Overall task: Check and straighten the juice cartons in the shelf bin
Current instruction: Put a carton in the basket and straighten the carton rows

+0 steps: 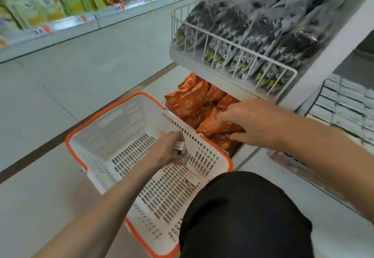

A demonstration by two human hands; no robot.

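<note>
1. The white shopping basket (121,124) with the orange rim stands on the floor, just beside the shelf unit. It is nearly bare, and the person crouches over it, one black-clad knee (242,217) at its near corner.
2. The upper wire bin (234,44) holds dark packs (253,35); neither hand is near it.
3. Below it is the lower shelf bin (163,103), where the task's goods lie. It is filled with orange packs (190,103) that lean and overlap at odd angles. They look more like pouches than cartons, though the blur prevents certainty.
4. The right hand (249,122) reaches into that bin. Its fingers lie over one orange pack and the thumb sits under it, so it appears to grasp that pack.
5. The left hand (168,150) hovers inside the basket, curled round a small item (181,148), too blurred to identify.
6. Judged from this, the step in hand is the check itself, with one pack picked out of the jumble and the row not yet straightened.
7. The next move likely calls for standing the grasped pack upright, face forward, beside its neighbours. The left hand would first need to put down its item to help square the row.
</note>
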